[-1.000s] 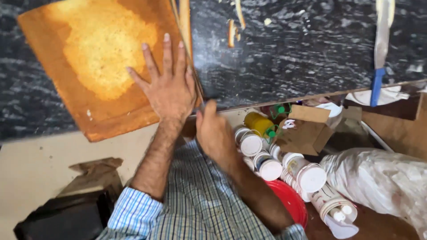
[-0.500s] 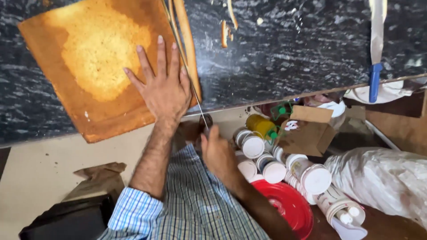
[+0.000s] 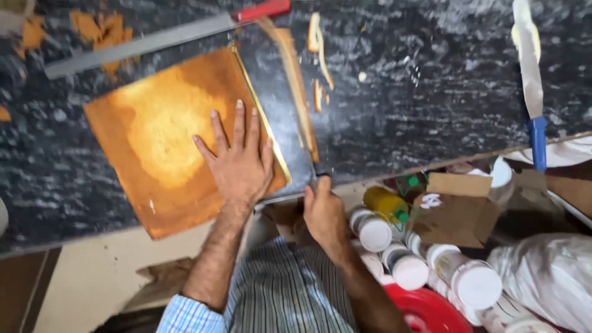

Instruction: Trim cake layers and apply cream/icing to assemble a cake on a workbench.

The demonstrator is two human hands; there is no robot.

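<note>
- The left hand lay flat, fingers spread, pressing on the near right part of an orange-brown square sheet, fingertips pointing toward the far side.
- The sheet rested on a black speckled stone counter, turned a little so that its near corner reached the counter's near edge; its middle showed a paler yellow patch.
- A thin golden strip ran along the sheet's right edge, its long axis going from far-left to near-right, just beside the little finger.
- The right hand was curled shut at the counter's near edge, gripping what looked like the dark handle of a cutting tool; the blade itself could not be made out.
- To the right of the sheet a narrow trimmed orange strip lay on the stone, roughly parallel to the sheet's right edge, with smaller orange scraps beyond it.
- A long grey straightedge with a red end lay across the far side, its long axis running left to right and touching the sheet's far corner.
- At the far right a pale blade with a blue handle lay with its handle toward the near side.
- Below the counter stood white-lidded jars, a yellow bottle, a brown cardboard box, a red lid and a white plastic bag.
- The person wore a blue striped shirt.
</note>
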